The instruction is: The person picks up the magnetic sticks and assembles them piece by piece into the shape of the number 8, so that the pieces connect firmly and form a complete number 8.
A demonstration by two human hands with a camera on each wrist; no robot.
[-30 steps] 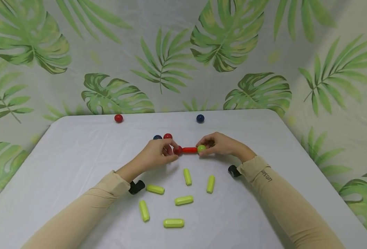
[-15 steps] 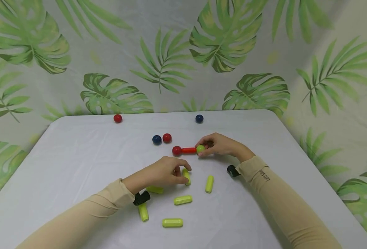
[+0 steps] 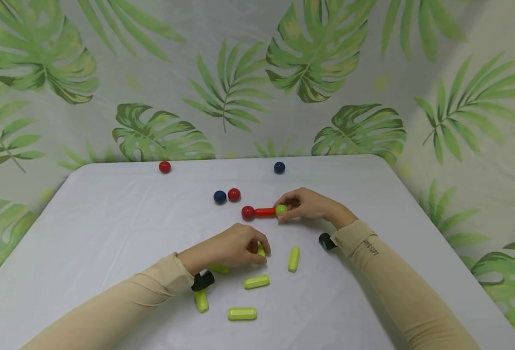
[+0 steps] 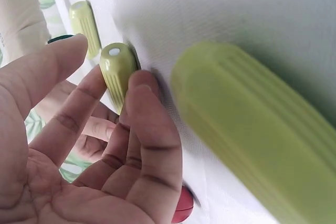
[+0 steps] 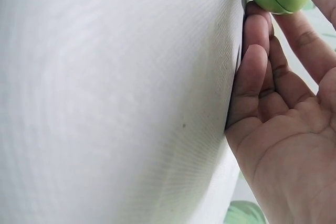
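Observation:
A red stick lies between a red ball and a green ball, in line with both and touching them. My right hand pinches the green ball between thumb and fingers at the right end. Nearer to me, my left hand is at a yellow-green stick, which its fingers partly hide in the head view. The left wrist view shows fingertips beside that ribbed stick, while the thumb stands apart from it.
Other yellow-green sticks lie around the left hand: one to its right, one just below, one near the front, others partly under the left wrist. Loose balls sit farther back, blue and red, with two near the far edge.
My left hand has left the red ball and come toward me to the yellow-green stick, then shifted slightly right over it. The right hand stays on the green ball.

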